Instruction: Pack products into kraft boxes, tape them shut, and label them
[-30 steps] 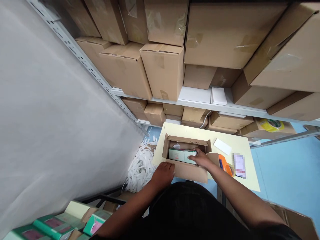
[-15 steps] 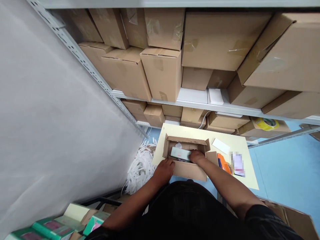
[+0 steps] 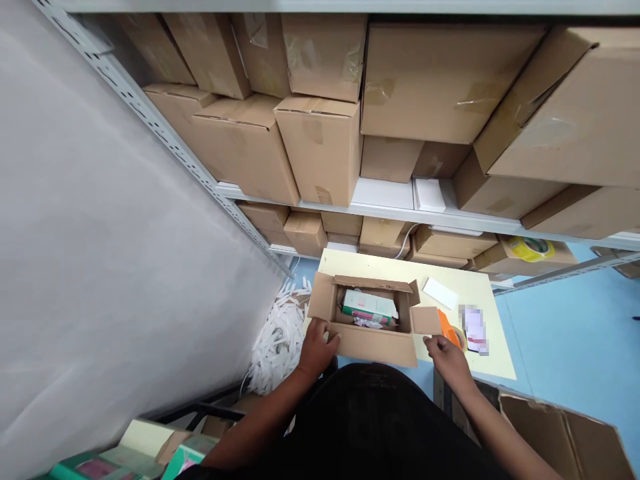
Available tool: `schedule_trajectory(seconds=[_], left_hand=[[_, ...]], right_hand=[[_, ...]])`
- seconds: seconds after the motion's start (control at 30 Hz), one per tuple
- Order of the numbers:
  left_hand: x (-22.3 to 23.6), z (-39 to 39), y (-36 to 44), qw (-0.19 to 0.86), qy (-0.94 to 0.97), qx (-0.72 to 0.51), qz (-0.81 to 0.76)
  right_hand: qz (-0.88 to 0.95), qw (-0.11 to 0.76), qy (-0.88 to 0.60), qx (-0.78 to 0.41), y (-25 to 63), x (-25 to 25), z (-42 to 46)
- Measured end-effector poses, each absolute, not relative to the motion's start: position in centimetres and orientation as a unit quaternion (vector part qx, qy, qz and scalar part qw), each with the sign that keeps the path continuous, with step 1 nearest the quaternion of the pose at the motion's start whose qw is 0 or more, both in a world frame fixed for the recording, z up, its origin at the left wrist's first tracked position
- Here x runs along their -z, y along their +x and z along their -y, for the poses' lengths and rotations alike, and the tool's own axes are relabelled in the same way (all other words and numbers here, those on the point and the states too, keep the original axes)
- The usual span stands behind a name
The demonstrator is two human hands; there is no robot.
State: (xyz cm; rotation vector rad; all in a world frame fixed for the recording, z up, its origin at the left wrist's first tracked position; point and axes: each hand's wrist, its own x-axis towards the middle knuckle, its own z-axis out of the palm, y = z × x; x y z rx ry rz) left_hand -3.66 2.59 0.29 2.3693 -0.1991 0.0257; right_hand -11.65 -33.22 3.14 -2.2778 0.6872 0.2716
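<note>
On the pale table sits an open cardboard carton with its flaps spread outward. Inside lies a green-and-white box with a pink patch, and crumpled pale material shows along its near side. My left hand grips the carton at its front left corner, thumb over the front flap. To the right, my right hand is just below the carton's right flap, fingers loosely curled and slightly apart, with nothing visible in them. Whether it touches that flap I cannot tell.
An orange tape dispenser, a phone-like object and a white box lie on the table's right side. Shelves full of cartons rise behind. White paper strips heap at left; an open carton stands lower right.
My right hand has let go of the green-and-white box and moved out of the carton to the right. The box now shows its green side. The carton's left flap has folded outward.
</note>
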Motion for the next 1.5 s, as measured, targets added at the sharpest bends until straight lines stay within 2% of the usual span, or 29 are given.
schedule_trajectory(seconds=[0.17, 0.23, 0.33, 0.47, 0.67, 0.93, 1.2, 1.5], left_hand=[[0.2, -2.6, -2.9, 0.365, 0.926, 0.081, -0.051], [0.5, -2.6, -2.5, 0.369, 0.914, 0.138, -0.095], [0.8, -2.4, -1.7, 0.422, 0.879, 0.185, -0.122], [0.9, -1.9, -0.1, 0.497, 0.837, 0.216, -0.079], [0.7, -1.1, 1.3, 0.417, 0.874, 0.225, -0.109], [-0.5, 0.5, -0.9, 0.367, 0.894, 0.193, -0.170], [-3.0, 4.3, -6.2, 0.393, 0.870, 0.117, -0.273], [-6.2, 3.9, -13.6, 0.394, 0.839, 0.043, -0.374]], right_hand=[[-0.265, 0.466, -0.826, -0.176, -9.3, -0.5, 32.0], [-0.290, 0.479, -0.812, -0.166, -8.1, 0.6, 31.2], [-0.307, 0.460, -0.827, -0.103, -7.1, 2.1, 30.5], [-0.279, 0.442, -0.848, -0.089, -6.7, 2.8, 30.6], [-0.286, 0.438, -0.849, -0.072, -6.1, 1.8, 30.9], [-0.218, 0.423, -0.875, -0.092, -4.0, 0.6, 33.3], [-0.117, 0.417, -0.891, -0.139, -0.5, -1.3, 36.8], [-0.005, 0.419, -0.887, -0.193, 1.4, -3.7, 33.6]])
